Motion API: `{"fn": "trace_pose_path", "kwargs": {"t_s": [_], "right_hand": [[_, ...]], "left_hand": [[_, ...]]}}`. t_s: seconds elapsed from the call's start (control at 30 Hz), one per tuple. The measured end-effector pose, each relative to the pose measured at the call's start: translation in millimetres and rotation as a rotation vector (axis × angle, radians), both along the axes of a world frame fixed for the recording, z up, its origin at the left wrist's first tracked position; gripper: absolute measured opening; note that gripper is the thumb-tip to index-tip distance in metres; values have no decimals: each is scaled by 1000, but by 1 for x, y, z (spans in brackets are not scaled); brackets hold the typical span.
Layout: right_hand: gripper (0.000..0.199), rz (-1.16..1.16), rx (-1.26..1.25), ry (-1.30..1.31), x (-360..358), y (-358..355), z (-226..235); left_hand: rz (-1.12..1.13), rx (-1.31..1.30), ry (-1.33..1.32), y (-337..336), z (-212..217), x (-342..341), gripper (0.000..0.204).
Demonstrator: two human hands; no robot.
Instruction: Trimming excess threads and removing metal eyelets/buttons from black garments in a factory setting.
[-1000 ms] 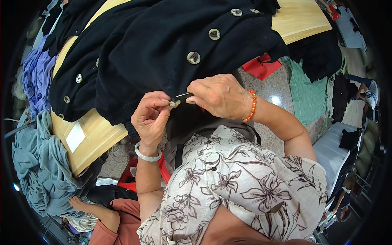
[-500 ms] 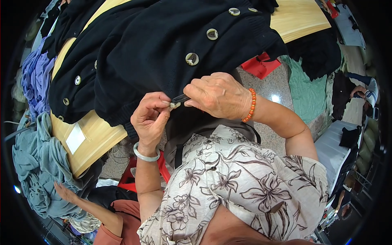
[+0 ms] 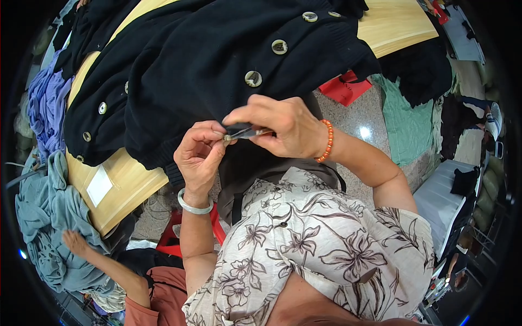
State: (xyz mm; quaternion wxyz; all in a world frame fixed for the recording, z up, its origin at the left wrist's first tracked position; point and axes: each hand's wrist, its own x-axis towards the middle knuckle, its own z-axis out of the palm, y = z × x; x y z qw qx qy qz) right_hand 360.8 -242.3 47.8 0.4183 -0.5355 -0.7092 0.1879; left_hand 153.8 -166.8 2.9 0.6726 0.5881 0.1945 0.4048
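Observation:
A black knitted cardigan (image 3: pixel 185 65) with large cream-and-dark buttons (image 3: pixel 253 79) is spread in front of me. At its near edge, my left hand (image 3: pixel 197 157) pinches a small pale button (image 3: pixel 227 139) between thumb and fingertips. Just to the right, my right hand (image 3: pixel 291 127) holds small thread snips (image 3: pixel 247 132), their tips touching or very near that button. The right fingers are slightly blurred and lifted around the snips. Whether a thread lies between the blades is too small to tell.
The wooden table (image 3: pixel 399 27) lies under the cardigan, with a white paper (image 3: pixel 99 186) on it. Grey-green knitwear (image 3: pixel 60 212) and purple garments (image 3: pixel 46 103) are heaped left. A co-worker's arm (image 3: pixel 114 266) reaches there. A red bag (image 3: pixel 345 89) and green cloth (image 3: pixel 399 125) lie right.
My right hand has opened wider around the snips, and their blades now show more clearly by the button. My left hand keeps its pinch. The co-worker's hand has moved slightly left.

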Motion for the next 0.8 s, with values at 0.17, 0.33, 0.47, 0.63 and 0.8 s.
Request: {"fn": "trace_pose_path", "kwargs": {"t_s": [0.17, 0.33, 0.47, 0.63, 0.8], "right_hand": [[45, 60, 24, -101, -1, 8, -9], [37, 142, 0, -96, 6, 9, -7], [30, 134, 149, -223, 4, 9, -10], [24, 181, 259, -433, 5, 13, -11], [25, 59, 206, -159, -3, 12, -15]], "left_hand": [[10, 35, 27, 2, 5, 1, 20], [-51, -5, 55, 4, 4, -1, 20], [-94, -11, 85, 9, 3, -1, 19], [-129, 6, 126, 12, 4, -1, 19], [-126, -40, 84, 12, 3, -4, 19]]}}
